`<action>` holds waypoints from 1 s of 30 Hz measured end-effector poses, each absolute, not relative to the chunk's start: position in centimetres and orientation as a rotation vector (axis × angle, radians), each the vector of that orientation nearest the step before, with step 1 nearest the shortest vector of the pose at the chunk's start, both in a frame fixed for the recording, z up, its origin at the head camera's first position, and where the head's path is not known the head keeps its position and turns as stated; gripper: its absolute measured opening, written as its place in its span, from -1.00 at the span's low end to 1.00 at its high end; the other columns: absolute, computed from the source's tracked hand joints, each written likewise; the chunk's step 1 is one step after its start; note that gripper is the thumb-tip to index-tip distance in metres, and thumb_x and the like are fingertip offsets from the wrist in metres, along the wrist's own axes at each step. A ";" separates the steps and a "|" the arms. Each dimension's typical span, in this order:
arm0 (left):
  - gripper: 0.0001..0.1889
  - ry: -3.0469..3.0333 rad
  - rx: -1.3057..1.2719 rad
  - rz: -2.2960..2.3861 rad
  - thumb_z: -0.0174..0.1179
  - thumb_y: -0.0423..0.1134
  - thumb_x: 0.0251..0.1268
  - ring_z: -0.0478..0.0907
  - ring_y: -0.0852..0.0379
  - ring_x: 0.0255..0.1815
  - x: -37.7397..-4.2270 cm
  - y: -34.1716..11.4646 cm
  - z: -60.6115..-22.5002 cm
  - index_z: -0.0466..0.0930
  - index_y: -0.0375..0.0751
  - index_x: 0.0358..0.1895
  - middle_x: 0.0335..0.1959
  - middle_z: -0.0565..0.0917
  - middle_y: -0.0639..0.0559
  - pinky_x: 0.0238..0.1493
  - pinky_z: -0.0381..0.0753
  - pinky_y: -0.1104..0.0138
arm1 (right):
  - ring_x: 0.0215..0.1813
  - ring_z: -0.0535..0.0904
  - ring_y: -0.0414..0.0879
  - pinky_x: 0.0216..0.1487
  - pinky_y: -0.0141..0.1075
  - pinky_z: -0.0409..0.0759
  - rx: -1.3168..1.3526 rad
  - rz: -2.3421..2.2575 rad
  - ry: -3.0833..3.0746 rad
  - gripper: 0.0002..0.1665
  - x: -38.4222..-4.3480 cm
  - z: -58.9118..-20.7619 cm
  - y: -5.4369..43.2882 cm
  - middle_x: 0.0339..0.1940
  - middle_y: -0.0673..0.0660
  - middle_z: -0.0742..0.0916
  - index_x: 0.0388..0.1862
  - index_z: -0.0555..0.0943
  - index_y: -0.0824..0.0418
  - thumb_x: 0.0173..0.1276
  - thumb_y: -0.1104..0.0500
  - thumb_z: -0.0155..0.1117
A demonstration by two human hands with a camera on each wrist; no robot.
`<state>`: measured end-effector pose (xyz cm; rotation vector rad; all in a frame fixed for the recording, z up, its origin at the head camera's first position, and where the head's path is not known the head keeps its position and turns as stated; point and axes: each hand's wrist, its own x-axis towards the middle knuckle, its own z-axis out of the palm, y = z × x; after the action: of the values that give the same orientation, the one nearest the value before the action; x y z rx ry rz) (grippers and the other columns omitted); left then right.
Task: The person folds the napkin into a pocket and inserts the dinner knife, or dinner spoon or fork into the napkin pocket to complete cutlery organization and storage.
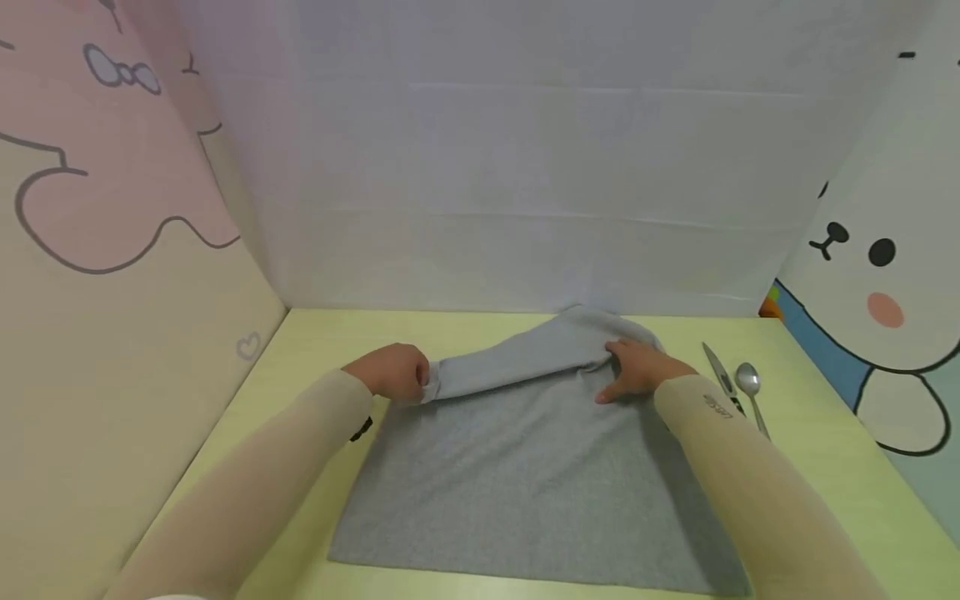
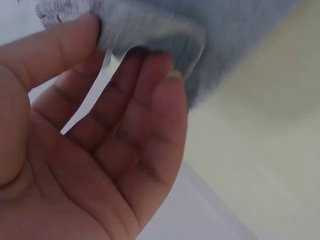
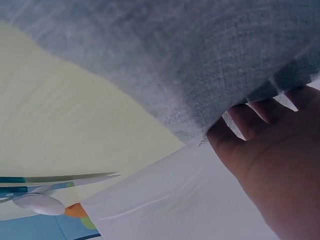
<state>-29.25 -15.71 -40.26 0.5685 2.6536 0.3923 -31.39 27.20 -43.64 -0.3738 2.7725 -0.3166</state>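
A grey cloth (image 1: 525, 483) lies spread over the table, its far edge turned back toward the person in a lighter, long fold (image 1: 517, 358). At the fold's left end, my left hand (image 1: 393, 372) pinches the cloth's edge between thumb and fingers; the left wrist view shows the gathered cloth (image 2: 145, 25) at the fingertips. Toward the right end, my right hand (image 1: 637, 369) touches the fold with its thumb spread apart from the fingers. In the right wrist view the fingertips of that right hand (image 3: 280, 150) are partly hidden by the cloth (image 3: 165, 65).
Right of the cloth, a knife (image 1: 720, 371) and a metal spoon (image 1: 748, 381) lie side by side on the pale yellow table (image 1: 825, 500). A white wall covering (image 1: 525, 167) rises behind the table's far edge, with printed panels on both sides.
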 end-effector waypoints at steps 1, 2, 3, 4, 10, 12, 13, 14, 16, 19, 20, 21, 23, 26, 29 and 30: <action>-0.73 2.635 0.529 0.416 0.30 -0.36 0.32 0.28 0.16 -0.54 -30.1 -16.1 -39.9 0.49 -0.08 -0.54 -0.58 0.42 0.11 -0.42 0.35 0.24 | 0.56 0.12 0.45 0.51 0.24 0.14 -0.371 -0.317 2.764 0.41 -31.4 -43.6 27.2 0.55 0.55 0.24 0.57 0.17 0.51 0.03 -0.26 0.68; -0.75 2.633 0.492 0.429 0.28 -0.35 0.35 0.30 0.15 -0.54 -30.9 -16.5 -39.7 0.51 -0.09 -0.52 -0.58 0.46 0.09 -0.41 0.37 0.24 | 0.56 0.10 0.45 0.51 0.24 0.14 -0.371 -0.317 2.756 0.42 -31.4 -43.6 27.2 0.55 0.55 0.23 0.57 0.16 0.51 0.02 -0.25 0.69; -0.76 2.648 0.451 0.452 0.26 -0.33 0.38 0.32 0.14 -0.54 -31.7 -17.0 -39.7 0.53 -0.10 -0.50 -0.56 0.49 0.08 -0.41 0.38 0.23 | 0.56 0.09 0.45 0.50 0.25 0.14 -0.375 -0.319 2.749 0.43 -31.4 -43.5 27.2 0.55 0.56 0.22 0.57 0.15 0.50 0.00 -0.24 0.70; -0.81 2.691 0.413 0.463 0.24 -0.31 0.43 0.39 0.12 -0.51 -32.5 -17.4 -39.7 0.59 -0.14 -0.43 -0.50 0.56 0.03 -0.37 0.45 0.21 | 0.57 0.08 0.45 0.50 0.25 0.14 -0.381 -0.323 2.741 0.44 -31.3 -43.4 27.2 0.56 0.56 0.21 0.58 0.15 0.50 -0.01 -0.23 0.71; -0.67 3.060 0.003 0.728 -0.09 -0.26 0.61 0.65 -0.21 -0.09 -34.7 -18.4 -40.6 0.54 -0.38 0.18 0.03 0.67 -0.29 -0.09 0.63 -0.05 | 0.60 0.02 0.44 0.50 0.27 0.13 -0.369 -0.340 2.710 0.47 -31.0 -43.1 27.2 0.60 0.53 0.13 0.62 0.09 0.46 0.01 -0.24 0.70; -0.64 3.118 -0.037 0.783 -0.10 -0.24 0.62 0.64 -0.26 -0.03 -34.7 -17.9 -40.8 0.51 -0.38 0.24 0.09 0.65 -0.32 -0.07 0.62 -0.08 | 0.60 0.01 0.43 0.50 0.28 0.12 -0.351 -0.343 2.704 0.48 -31.0 -43.1 27.3 0.61 0.52 0.11 0.63 0.07 0.44 0.01 -0.25 0.69; -0.64 3.148 0.011 0.763 -0.07 -0.23 0.62 0.64 -0.25 -0.04 -34.7 -17.5 -41.0 0.52 -0.38 0.23 0.08 0.65 -0.31 -0.08 0.63 -0.08 | 0.61 0.00 0.43 0.50 0.28 0.11 -0.341 -0.346 2.701 0.49 -31.0 -43.1 27.3 0.62 0.52 0.10 0.63 0.07 0.44 0.01 -0.26 0.69; -0.66 3.170 0.084 0.735 -0.04 -0.21 0.61 0.65 -0.23 -0.07 -34.6 -17.1 -41.3 0.55 -0.37 0.19 0.05 0.66 -0.29 -0.09 0.63 -0.07 | 0.60 0.00 0.44 0.50 0.29 0.11 -0.337 -0.342 2.699 0.49 -31.0 -43.1 27.4 0.62 0.52 0.10 0.64 0.06 0.43 0.01 -0.27 0.69; -0.71 3.193 0.299 0.629 0.07 -0.19 0.57 0.66 -0.16 -0.13 -34.2 -16.2 -41.9 0.61 -0.34 0.09 -0.02 0.68 -0.23 -0.11 0.64 -0.03 | 0.60 -0.01 0.45 0.49 0.30 0.11 -0.340 -0.342 2.700 0.49 -31.0 -43.1 27.6 0.61 0.53 0.09 0.63 0.06 0.44 0.01 -0.27 0.68; -0.64 3.098 0.624 0.386 0.27 -0.10 0.46 0.64 -0.12 0.02 -33.1 -15.3 -43.0 0.63 -0.29 0.11 0.05 0.68 -0.17 0.06 0.61 0.00 | 0.60 0.00 0.46 0.49 0.30 0.11 -0.357 -0.356 2.699 0.49 -30.9 -43.1 27.9 0.61 0.53 0.09 0.64 0.06 0.44 0.03 -0.30 0.66; -0.56 3.036 0.696 0.315 0.32 -0.04 0.42 0.61 -0.12 0.12 -32.7 -15.2 -43.4 0.62 -0.28 0.17 0.11 0.66 -0.16 0.15 0.57 0.00 | 0.60 0.00 0.46 0.50 0.29 0.11 -0.371 -0.365 2.702 0.49 -30.9 -43.1 28.0 0.61 0.54 0.10 0.63 0.06 0.45 0.04 -0.30 0.65; -0.47 2.975 0.741 0.250 0.36 0.01 0.38 0.57 -0.13 0.22 -32.3 -15.1 -43.8 0.59 -0.26 0.25 0.21 0.62 -0.16 0.25 0.52 0.01 | 0.60 0.01 0.45 0.50 0.29 0.11 -0.379 -0.382 2.702 0.47 -30.8 -43.1 28.2 0.61 0.54 0.11 0.63 0.06 0.46 0.07 -0.30 0.64; -0.28 2.862 0.761 0.166 0.39 0.11 0.32 0.41 -0.16 0.43 -31.5 -15.1 -44.4 0.48 -0.25 0.41 0.40 0.49 -0.20 0.41 0.38 0.01 | 0.59 0.03 0.45 0.50 0.28 0.12 -0.395 -0.406 2.707 0.42 -30.7 -43.1 28.6 0.59 0.54 0.14 0.62 0.07 0.48 0.12 -0.30 0.60; -0.17 2.784 0.726 0.122 0.37 0.16 0.32 0.25 -0.18 0.55 -30.5 -15.6 -44.8 0.37 -0.27 0.50 0.54 0.33 -0.24 0.50 0.25 0.02 | 0.56 0.10 0.45 0.48 0.27 0.17 -0.393 -0.403 2.727 0.37 -30.5 -43.2 29.1 0.56 0.56 0.20 0.59 0.12 0.51 0.16 -0.32 0.56; -0.16 2.766 0.690 0.137 0.38 0.14 0.32 0.21 -0.19 0.57 -29.3 -16.3 -44.4 0.36 -0.30 0.51 0.56 0.29 -0.27 0.51 0.23 0.01 | 0.55 0.14 0.46 0.45 0.28 0.21 -0.380 -0.375 2.744 0.38 -30.4 -43.3 29.5 0.55 0.57 0.22 0.57 0.14 0.51 0.15 -0.34 0.55; -0.17 2.764 0.687 0.137 0.39 0.12 0.31 0.22 -0.19 0.57 -29.0 -16.6 -44.2 0.37 -0.31 0.50 0.55 0.29 -0.27 0.50 0.24 0.01 | 0.55 0.14 0.46 0.45 0.28 0.21 -0.377 -0.370 2.744 0.39 -30.3 -43.3 29.6 0.55 0.57 0.21 0.58 0.14 0.51 0.14 -0.35 0.56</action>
<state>-28.95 -16.60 -44.20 0.6872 2.7637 0.1373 -30.32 29.61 -43.30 -0.3769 2.7443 -0.3697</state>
